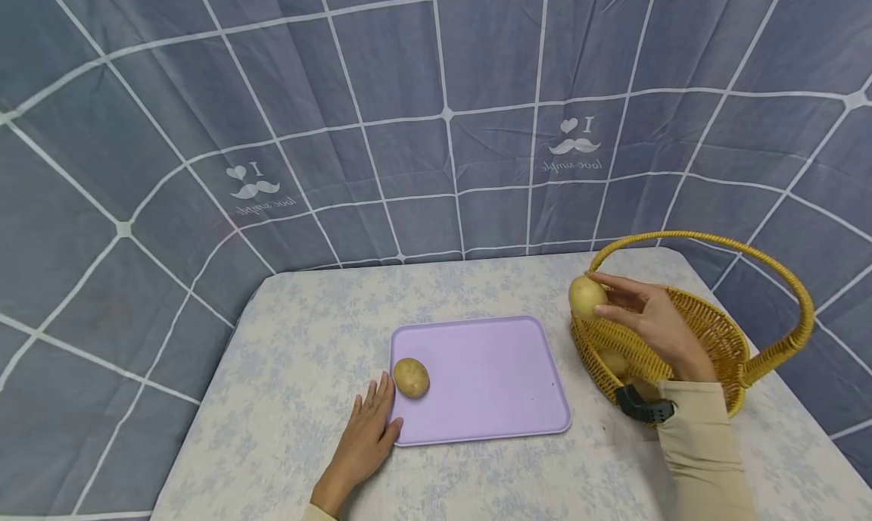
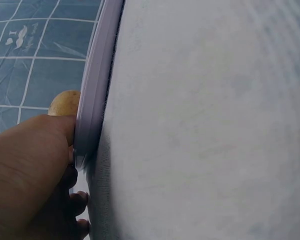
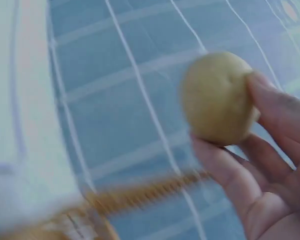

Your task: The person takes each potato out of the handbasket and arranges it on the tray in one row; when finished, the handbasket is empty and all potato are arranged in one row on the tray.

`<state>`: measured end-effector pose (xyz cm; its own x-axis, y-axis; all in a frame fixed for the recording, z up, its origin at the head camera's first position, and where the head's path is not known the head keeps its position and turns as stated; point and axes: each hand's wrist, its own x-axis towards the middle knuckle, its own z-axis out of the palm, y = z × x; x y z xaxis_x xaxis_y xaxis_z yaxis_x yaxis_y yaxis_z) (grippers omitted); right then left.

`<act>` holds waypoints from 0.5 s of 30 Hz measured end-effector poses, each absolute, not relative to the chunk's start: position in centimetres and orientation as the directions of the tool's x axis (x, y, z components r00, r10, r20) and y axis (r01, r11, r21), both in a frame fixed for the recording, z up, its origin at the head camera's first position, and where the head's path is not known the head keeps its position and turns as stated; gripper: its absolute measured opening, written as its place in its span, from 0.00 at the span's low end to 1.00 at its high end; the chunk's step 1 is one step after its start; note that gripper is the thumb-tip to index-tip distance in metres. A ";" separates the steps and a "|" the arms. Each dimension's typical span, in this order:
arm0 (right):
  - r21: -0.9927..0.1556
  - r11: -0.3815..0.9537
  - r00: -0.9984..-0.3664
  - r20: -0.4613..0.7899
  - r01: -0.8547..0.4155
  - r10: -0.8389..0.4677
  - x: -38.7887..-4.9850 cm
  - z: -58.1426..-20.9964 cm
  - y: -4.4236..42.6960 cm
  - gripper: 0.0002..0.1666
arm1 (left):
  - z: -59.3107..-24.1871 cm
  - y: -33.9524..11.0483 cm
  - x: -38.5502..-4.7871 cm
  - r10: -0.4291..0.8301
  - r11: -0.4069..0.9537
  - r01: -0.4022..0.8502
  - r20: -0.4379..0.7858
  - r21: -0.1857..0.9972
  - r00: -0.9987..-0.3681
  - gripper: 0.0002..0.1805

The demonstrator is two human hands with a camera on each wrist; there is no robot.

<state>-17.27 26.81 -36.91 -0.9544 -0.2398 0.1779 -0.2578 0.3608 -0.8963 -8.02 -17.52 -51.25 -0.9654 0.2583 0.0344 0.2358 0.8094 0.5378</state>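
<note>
My right hand (image 1: 650, 316) pinches a pale yellow potato (image 1: 587, 297) between thumb and fingers, above the left rim of a woven basket (image 1: 725, 339). The right wrist view shows this potato (image 3: 217, 97) close up, clear of the basket. Inside the basket lies another potato (image 1: 614, 363), partly hidden by my right arm. A browner potato (image 1: 411, 378) rests at the left end of a lilac tray (image 1: 490, 385). Fingers extended, my left hand (image 1: 368, 434) rests against the tray's left edge, beside that potato. In the left wrist view the tray's rim (image 2: 92, 85) meets the left hand's thumb.
The basket's tall arched handle (image 1: 804, 301) rises over its right side. A pale floral cloth (image 1: 306, 339) covers the table. Behind and beside the table hangs a grey-blue checked curtain (image 1: 490, 157).
</note>
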 end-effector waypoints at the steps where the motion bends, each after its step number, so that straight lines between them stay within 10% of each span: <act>1: -0.904 0.327 -0.947 0.196 -0.275 -0.254 -17.4 -37.3 25.9 0.31 | -51.3 -17.5 -8.0 0.257 0.810 0.235 0.035 0.538 -0.966 0.36; 15: -0.983 0.134 -0.919 0.066 -0.128 -0.390 -19.2 -45.5 13.1 0.31 | -51.5 -17.6 -8.0 0.262 0.804 0.247 0.051 0.541 -0.964 0.36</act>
<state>-19.19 13.13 -45.55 -0.9186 -0.3896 0.0660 -0.1277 0.1345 -0.9827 -8.02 -17.61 -51.47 -0.9637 0.2622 0.0509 0.2473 0.8039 0.5409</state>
